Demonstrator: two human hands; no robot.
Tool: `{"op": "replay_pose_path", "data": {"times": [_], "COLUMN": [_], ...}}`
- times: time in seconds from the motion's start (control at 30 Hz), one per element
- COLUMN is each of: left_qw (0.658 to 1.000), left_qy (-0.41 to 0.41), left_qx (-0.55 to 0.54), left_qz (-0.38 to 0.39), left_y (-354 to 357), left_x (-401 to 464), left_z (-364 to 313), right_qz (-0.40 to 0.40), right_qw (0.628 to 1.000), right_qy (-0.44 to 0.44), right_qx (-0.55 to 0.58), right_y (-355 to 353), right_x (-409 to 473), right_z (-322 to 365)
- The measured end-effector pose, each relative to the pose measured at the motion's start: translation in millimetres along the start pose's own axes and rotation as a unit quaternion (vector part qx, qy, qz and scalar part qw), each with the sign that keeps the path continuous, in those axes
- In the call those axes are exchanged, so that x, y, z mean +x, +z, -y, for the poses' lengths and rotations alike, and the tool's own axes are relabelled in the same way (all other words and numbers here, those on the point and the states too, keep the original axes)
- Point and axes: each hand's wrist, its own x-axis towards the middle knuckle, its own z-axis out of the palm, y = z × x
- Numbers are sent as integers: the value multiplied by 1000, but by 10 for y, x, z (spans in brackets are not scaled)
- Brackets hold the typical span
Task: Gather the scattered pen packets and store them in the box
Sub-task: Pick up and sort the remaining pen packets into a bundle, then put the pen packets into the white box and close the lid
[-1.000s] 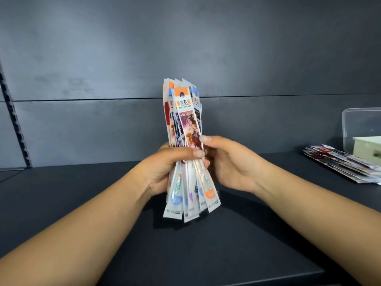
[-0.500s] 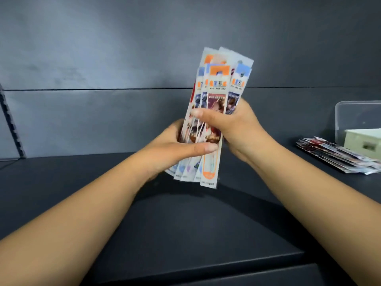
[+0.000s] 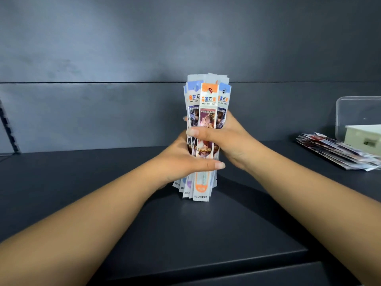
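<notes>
A bundle of long pen packets (image 3: 208,100) stands upright on the dark shelf (image 3: 103,182), white with orange and blue tops and printed pictures. Its lower ends touch the shelf surface. My left hand (image 3: 181,164) grips the bundle low down, thumb across the front. My right hand (image 3: 228,139) grips it higher, thumb laid over the front packet. A second pile of pen packets (image 3: 338,151) lies flat at the right. Behind that pile stands a clear plastic box (image 3: 356,112).
A pale cream box (image 3: 365,139) sits at the right edge in front of the clear one. A dark grey wall panel rises behind the shelf. A slotted rail (image 3: 8,129) runs up the left side. The shelf's front edge lies close below my forearms.
The bundle, tilted and lifted half a second ago, now stands upright with its lower ends on the shelf. Both hands came down with it.
</notes>
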Motion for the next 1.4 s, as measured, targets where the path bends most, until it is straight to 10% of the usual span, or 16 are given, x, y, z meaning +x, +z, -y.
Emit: {"op": "replay_pose_path", "data": {"times": [0.77, 1.07, 1.4], "left_qw": [997, 951, 922], "left_qy": [-31, -244, -352], "left_qx": [-62, -182, -156], "left_qz": [-31, -44, -43], "left_y": [865, 2047, 2537], "left_x": [316, 1334, 2104], "left_z": [-241, -485, -334], "right_qz": [57, -107, -124], "right_qw": [978, 902, 901], "right_qy": [173, 277, 383], "right_qx": [-102, -314, -162], "right_y": [-973, -3151, -3601], "right_x": [-423, -984, -720], "right_z": [261, 201, -293]}}
